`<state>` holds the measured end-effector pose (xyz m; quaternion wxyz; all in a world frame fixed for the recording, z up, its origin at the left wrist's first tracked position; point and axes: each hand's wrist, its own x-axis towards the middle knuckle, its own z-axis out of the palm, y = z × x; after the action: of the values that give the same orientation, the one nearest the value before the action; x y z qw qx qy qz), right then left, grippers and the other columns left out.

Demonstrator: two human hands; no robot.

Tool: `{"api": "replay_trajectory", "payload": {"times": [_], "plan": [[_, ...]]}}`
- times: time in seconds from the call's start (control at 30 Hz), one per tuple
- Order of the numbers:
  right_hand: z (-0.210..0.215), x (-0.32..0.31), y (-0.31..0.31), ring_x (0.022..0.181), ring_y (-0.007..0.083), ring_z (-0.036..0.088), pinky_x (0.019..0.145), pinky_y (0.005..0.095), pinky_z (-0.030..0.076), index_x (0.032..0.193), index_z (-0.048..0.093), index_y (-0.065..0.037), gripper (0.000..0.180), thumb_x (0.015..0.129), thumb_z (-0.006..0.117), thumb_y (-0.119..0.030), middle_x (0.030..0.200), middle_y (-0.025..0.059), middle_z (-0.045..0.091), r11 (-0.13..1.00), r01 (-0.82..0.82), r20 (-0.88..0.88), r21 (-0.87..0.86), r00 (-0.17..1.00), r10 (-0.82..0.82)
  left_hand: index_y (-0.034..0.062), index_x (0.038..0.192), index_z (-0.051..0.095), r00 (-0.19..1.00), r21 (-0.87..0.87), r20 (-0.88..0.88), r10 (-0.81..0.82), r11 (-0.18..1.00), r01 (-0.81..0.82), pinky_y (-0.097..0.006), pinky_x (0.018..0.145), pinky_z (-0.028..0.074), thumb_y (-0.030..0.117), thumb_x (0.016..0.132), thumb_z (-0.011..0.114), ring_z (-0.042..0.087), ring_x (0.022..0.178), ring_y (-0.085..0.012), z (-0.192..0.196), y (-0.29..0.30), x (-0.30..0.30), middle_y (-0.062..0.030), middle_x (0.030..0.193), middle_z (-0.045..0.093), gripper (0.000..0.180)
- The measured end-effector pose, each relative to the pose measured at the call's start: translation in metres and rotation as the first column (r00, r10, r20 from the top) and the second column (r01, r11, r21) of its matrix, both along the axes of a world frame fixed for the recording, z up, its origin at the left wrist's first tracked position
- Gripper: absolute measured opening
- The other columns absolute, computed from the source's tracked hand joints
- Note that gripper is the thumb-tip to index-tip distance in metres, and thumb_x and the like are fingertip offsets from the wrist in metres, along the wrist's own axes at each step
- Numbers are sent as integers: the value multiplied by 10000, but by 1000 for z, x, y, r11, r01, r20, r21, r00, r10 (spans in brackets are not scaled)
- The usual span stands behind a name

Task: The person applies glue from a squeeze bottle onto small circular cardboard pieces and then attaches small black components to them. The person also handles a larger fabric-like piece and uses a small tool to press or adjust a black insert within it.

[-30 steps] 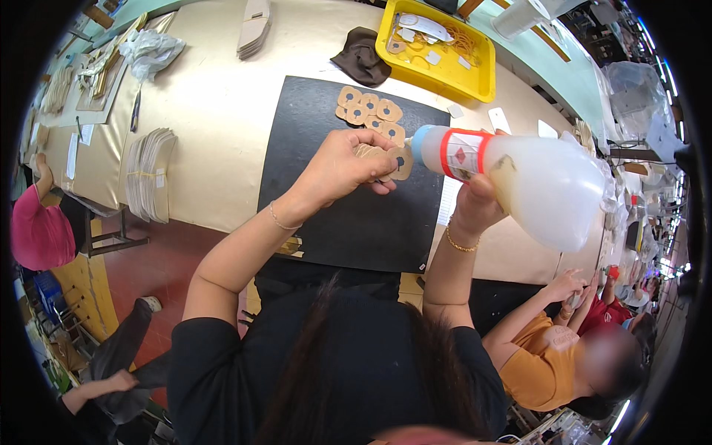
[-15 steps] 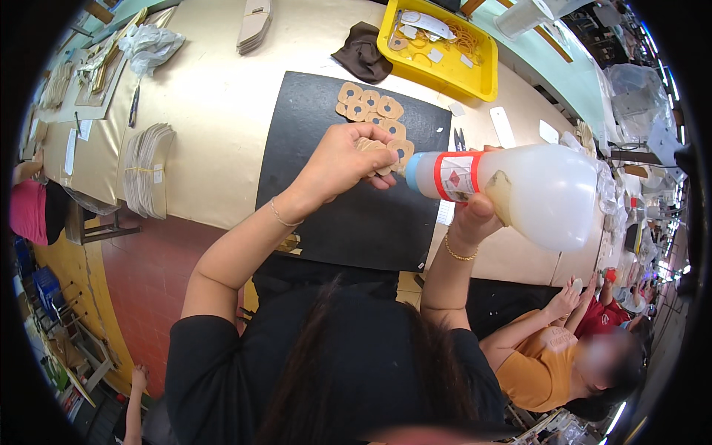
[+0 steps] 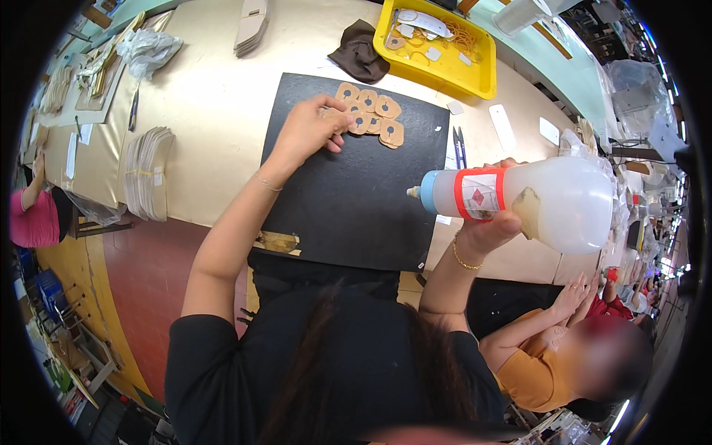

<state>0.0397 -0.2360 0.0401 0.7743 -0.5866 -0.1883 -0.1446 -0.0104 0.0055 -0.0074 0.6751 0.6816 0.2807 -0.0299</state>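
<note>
My right hand (image 3: 491,231) is wrapped round a translucent white squeeze bottle (image 3: 567,204) with a red-edged label and a blue collar. The bottle is tilted on its side, its nozzle pointing left over a black mat (image 3: 356,211). At the mat's far side my left hand (image 3: 311,130) is closed on small tan pieces, mostly hidden by its fingers. Its fingertips touch the left side of a cluster of rounded tan pieces (image 3: 391,132), each with a dark keyhole-shaped mark. What the pieces are made of I cannot tell.
Beyond the mat lie a dark brown cloth (image 3: 361,52) and a yellow tray (image 3: 437,78) with rubber bands and scraps. Thread snips (image 3: 459,147) rest at the mat's right edge. Left stands a banded stack of beige strips (image 3: 148,174). A co-worker in an orange shirt (image 3: 538,367) sits at right.
My left hand has moved left and slightly away from me, from beside the nozzle to the cluster's left side. The bottle has shifted right and a little down, exposing its nozzle.
</note>
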Motion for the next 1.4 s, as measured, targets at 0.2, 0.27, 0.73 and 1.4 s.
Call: {"api": "replay_trajectory", "payload": {"times": [0.2, 0.27, 0.73, 1.4], "plan": [[1, 2, 0, 919, 223, 638, 786, 342, 570, 1264, 391, 10, 930, 628, 820, -515, 1104, 154, 573, 987, -97, -46, 127, 994, 104, -45, 1088, 558, 990, -385, 113, 81, 923, -31, -251, 685, 578, 92, 854, 638, 662, 754, -152, 21, 4, -18, -116, 928, 635, 282], [1, 4, 8, 934, 233, 634, 802, 353, 568, 1266, 391, 8, 922, 631, 819, -505, 1124, 167, 568, 986, -90, -17, 141, 995, 94, -45, 1059, 572, 987, -416, 140, 72, 910, -7, -245, 669, 574, 82, 850, 639, 662, 736, -150, 31, -4, -22, -113, 921, 639, 254], [13, 6, 33, 949, 241, 640, 800, 395, 586, 1248, 366, 28, 889, 715, 653, -623, 1115, 171, 565, 998, 50, 164, -42, 986, -42, -17, 950, 600, 986, -320, 156, -52, 942, 101, -196, 443, 436, 91, 811, 696, 525, 540, -56, 39, -48, -22, -26, 694, 589, 201], [-2, 7, 14, 1017, 235, 592, 851, 361, 547, 1273, 400, 19, 925, 651, 777, -553, 1162, 165, 555, 997, -46, 79, 60, 996, 42, -27, 958, 601, 990, -389, 140, -25, 918, 78, -227, 566, 529, 149, 870, 628, 627, 624, -117, 44, -53, -23, -65, 746, 616, 199]]}}
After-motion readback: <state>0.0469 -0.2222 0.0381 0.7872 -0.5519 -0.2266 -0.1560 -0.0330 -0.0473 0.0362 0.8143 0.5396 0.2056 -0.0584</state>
